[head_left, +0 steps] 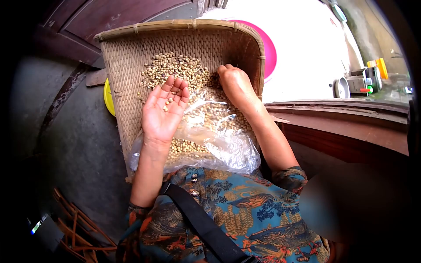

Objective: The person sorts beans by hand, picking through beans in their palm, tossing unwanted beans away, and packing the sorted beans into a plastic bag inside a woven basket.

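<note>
A woven bamboo winnowing basket (125, 70) lies before me with a heap of small pale beans or seeds (173, 65), some of them dark, towards its far side. Palm up and cupped, my left hand (164, 107) holds a few of these beans over the heap. My right hand (236, 83) is closed at the right edge of the heap, its fingertips curled under and hidden; what they hold cannot be made out. Across the near part of the basket, below both hands, spreads a clear plastic bag (223, 151) with many more beans in or under it.
A pink round basin (268, 48) shows behind the basket's right rim, and a yellow rim (108, 98) on its left. A wooden sill (346, 118) runs along the right. Wooden slats (79, 223) lie at lower left. A dark wooden door (101, 19) stands beyond.
</note>
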{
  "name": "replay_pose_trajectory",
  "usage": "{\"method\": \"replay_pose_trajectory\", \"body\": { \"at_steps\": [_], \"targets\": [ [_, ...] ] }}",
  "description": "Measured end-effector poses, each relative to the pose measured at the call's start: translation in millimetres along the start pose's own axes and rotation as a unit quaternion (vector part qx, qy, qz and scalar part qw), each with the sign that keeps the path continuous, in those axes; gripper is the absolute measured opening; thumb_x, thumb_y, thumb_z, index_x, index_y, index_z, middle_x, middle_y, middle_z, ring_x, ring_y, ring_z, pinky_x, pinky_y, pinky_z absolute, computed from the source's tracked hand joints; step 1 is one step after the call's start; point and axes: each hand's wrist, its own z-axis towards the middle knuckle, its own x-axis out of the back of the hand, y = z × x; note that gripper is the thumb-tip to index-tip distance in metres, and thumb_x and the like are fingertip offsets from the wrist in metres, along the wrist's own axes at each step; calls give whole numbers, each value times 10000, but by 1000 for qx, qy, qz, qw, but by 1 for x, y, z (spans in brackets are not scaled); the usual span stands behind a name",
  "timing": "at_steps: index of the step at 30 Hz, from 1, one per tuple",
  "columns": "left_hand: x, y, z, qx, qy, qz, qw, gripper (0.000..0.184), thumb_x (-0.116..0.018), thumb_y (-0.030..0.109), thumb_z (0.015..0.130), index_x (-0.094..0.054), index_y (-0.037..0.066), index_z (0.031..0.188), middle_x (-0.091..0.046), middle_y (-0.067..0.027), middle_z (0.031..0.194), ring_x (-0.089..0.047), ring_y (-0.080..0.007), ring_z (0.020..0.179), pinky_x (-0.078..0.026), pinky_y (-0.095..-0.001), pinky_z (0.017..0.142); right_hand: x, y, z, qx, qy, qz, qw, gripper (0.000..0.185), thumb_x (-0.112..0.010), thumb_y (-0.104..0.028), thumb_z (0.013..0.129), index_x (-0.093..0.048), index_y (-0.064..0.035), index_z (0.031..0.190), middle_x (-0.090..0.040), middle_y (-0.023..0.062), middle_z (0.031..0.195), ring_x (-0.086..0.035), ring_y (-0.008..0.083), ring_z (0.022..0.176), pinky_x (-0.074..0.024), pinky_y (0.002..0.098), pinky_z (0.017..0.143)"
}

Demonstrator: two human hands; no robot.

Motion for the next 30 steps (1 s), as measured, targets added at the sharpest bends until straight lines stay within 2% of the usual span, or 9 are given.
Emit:
{"method": "replay_pose_trajectory", "body": {
  "at_steps": [6,7,9,12,14,18,21,24,30],
  "targets": [
    [3,-2,1,11,-8,2,1000,359,-470,195,1006,-503,-68,1247,-546,-202,1229,-516,-327,1204,-434,-461,1062,14,0,1,-10,47,83,995,117,-636,-7,768,-604,18,877,-627,223,827,-655,363,765,-539,428,678],
    [3,-1,1,15,-15,2,1000,357,-469,196,1007,-505,-68,1245,-547,-201,1229,-516,-327,1205,-434,-460,1061,30,-6,0,-6,91,116,989,133,-670,7,787,-616,-3,908,-637,164,824,-659,284,729,-542,367,662],
    [7,-1,-1,15,-15,3,1000,353,-467,196,1007,-508,-67,1239,-549,-200,1228,-516,-326,1206,-436,-460,1059,65,-11,-2,27,212,151,965,145,-673,32,773,-603,-51,869,-626,122,811,-639,271,696,-540,362,629],
    [4,-1,1,16,-14,17,1000,342,-459,187,1008,-513,-66,1231,-552,-198,1225,-518,-328,1205,-442,-457,1055,120,-4,-11,-45,271,63,959,129,-659,36,826,-627,-37,928,-645,96,842,-653,208,705,-547,319,633],
    [3,-4,1,20,-8,15,1000,338,-456,183,1008,-516,-66,1229,-555,-199,1221,-521,-329,1200,-443,-457,1055,132,16,-16,-73,246,-69,964,163,-652,44,844,-656,-13,997,-674,106,911,-662,183,716,-547,297,619],
    [7,-5,1,31,-18,7,999,332,-456,173,1005,-519,-65,1228,-557,-206,1222,-525,-327,1197,-441,-462,1058,126,4,-27,-84,244,24,966,194,-658,40,846,-669,-28,1027,-687,95,939,-658,189,695,-538,285,615],
    [5,-6,1,31,-17,28,999,368,-441,191,1011,-506,-71,1262,-545,-225,1268,-504,-344,1242,-423,-469,1082,112,-14,-30,-50,237,123,962,180,-664,64,829,-660,-27,985,-662,90,851,-639,176,666,-514,284,589],
    [-6,-11,-3,55,-74,32,995,446,-375,230,1041,-431,-75,1361,-456,-256,1400,-402,-379,1351,-343,-486,1146,111,-34,-29,-27,212,179,960,183,-686,64,809,-660,-20,969,-654,101,834,-622,197,652,-501,287,580],
    [-19,-17,-8,63,-108,41,991,571,-309,337,1053,-313,-82,1442,-313,-286,1504,-264,-394,1433,-242,-489,1198,92,-64,-28,48,149,214,964,207,-700,51,780,-663,-21,970,-645,123,840,-646,294,747,-525,361,639]
  ]
}}
